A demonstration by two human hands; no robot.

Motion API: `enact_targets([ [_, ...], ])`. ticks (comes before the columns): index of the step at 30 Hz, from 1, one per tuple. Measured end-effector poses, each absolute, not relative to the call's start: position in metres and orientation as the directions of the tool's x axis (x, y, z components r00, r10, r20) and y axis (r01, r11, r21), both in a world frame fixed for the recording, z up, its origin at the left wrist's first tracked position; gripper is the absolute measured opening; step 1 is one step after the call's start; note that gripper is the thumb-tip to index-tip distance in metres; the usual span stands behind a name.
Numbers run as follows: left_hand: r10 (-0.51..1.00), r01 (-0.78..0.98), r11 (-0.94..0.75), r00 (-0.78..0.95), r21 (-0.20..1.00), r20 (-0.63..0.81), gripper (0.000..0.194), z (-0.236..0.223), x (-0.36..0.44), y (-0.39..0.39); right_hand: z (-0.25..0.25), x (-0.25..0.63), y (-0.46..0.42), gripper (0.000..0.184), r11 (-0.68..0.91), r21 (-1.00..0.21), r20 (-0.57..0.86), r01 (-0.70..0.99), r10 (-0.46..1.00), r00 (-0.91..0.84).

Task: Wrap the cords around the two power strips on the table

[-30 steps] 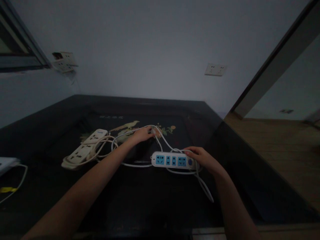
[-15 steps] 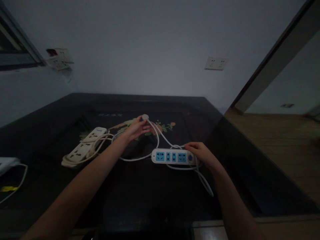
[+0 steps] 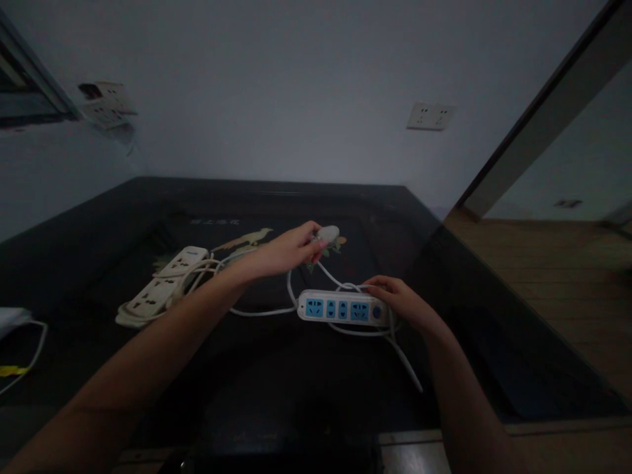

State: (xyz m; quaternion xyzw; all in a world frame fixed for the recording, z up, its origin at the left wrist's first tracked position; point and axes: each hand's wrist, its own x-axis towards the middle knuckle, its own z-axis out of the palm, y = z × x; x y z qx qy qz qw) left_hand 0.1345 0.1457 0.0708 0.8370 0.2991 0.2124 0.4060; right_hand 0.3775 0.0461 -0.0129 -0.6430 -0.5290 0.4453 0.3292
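Left hand: the left hand (image 3: 300, 245) is closed around the white plug (image 3: 328, 234), fingers curled at its left side; its forearm reaches in from the near left.
Plug: it sits beyond the blue-socket power strip (image 3: 345, 320), toward the middle of the scene, its rounded end pointing right; whether it clears the tabletop cannot be told.
Right hand: the right hand (image 3: 397, 299) is apart from the left one, its fingertips at the far right corner of the blue-socket power strip; whether they clamp the strip or only rest there cannot be told.
Blue-socket power strip: it lies lengthwise from left to right, sockets up, with a round blue button at its right end.
White cord: the white cord (image 3: 264, 314) loops out to the left of this strip, crosses itself just beyond it, and trails to the near right.
Cream power strip: the cream power strip (image 3: 158, 289) lies slanted on the left, its own cord wound about it.
Table: the dark table (image 3: 276, 388) carries a painted bird (image 3: 249, 238) beyond the left forearm.
Far wall: a double outlet (image 3: 429, 116) is set on the right.
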Motion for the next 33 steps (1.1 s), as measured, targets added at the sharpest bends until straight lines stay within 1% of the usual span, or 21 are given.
enact_targets([
  [2,0.581,0.366,-0.634,0.807,0.681,0.107,0.023,0.072,0.138,0.13,-0.008,0.378,0.042,0.027,-0.226,-0.906,-0.25,0.359,0.968,-0.023],
  [3,0.548,0.372,-0.682,0.83,0.629,0.103,0.025,0.071,0.139,0.123,-0.006,0.379,0.04,0.029,-0.221,-0.913,-0.253,0.343,0.966,-0.05],
  [5,0.515,0.379,-0.735,0.851,0.563,0.1,0.027,0.067,0.142,0.114,-0.003,0.379,0.037,0.032,-0.203,-0.927,-0.244,0.316,0.965,-0.097],
  [10,0.496,0.403,-0.779,0.865,0.48,0.078,0.026,0.051,0.147,0.108,-0.002,0.378,0.037,0.033,-0.147,-0.942,-0.195,0.303,0.971,-0.135],
  [14,0.425,0.357,-0.808,0.904,0.469,0.043,0.027,0.038,0.15,0.108,0.0,0.376,0.038,0.036,-0.124,-0.943,-0.176,0.308,0.974,-0.146],
  [21,0.487,0.405,-0.815,0.866,0.414,0.113,0.03,0.016,0.154,0.106,0.005,0.371,0.035,0.039,-0.054,-0.957,-0.107,0.285,0.979,-0.172],
  [23,0.505,0.436,-0.824,0.855,0.362,0.12,0.031,0.015,0.157,0.103,0.003,0.37,0.036,0.041,-0.033,-0.964,-0.084,0.262,0.979,-0.186],
  [28,0.564,0.555,-0.82,0.825,0.14,0.034,0.038,0.019,0.168,0.096,-0.003,0.369,0.038,0.046,0.021,-0.978,-0.013,0.209,0.988,-0.157],
  [31,0.582,0.577,-0.81,0.812,0.102,0.027,0.038,0.021,0.171,0.095,-0.004,0.369,0.039,0.049,0.035,-0.981,0.007,0.188,0.989,-0.147],
  [33,0.605,0.6,-0.794,0.796,0.094,0.029,0.043,0.02,0.173,0.097,-0.004,0.369,0.039,0.047,0.055,-0.977,0.025,0.206,0.989,-0.144],
])
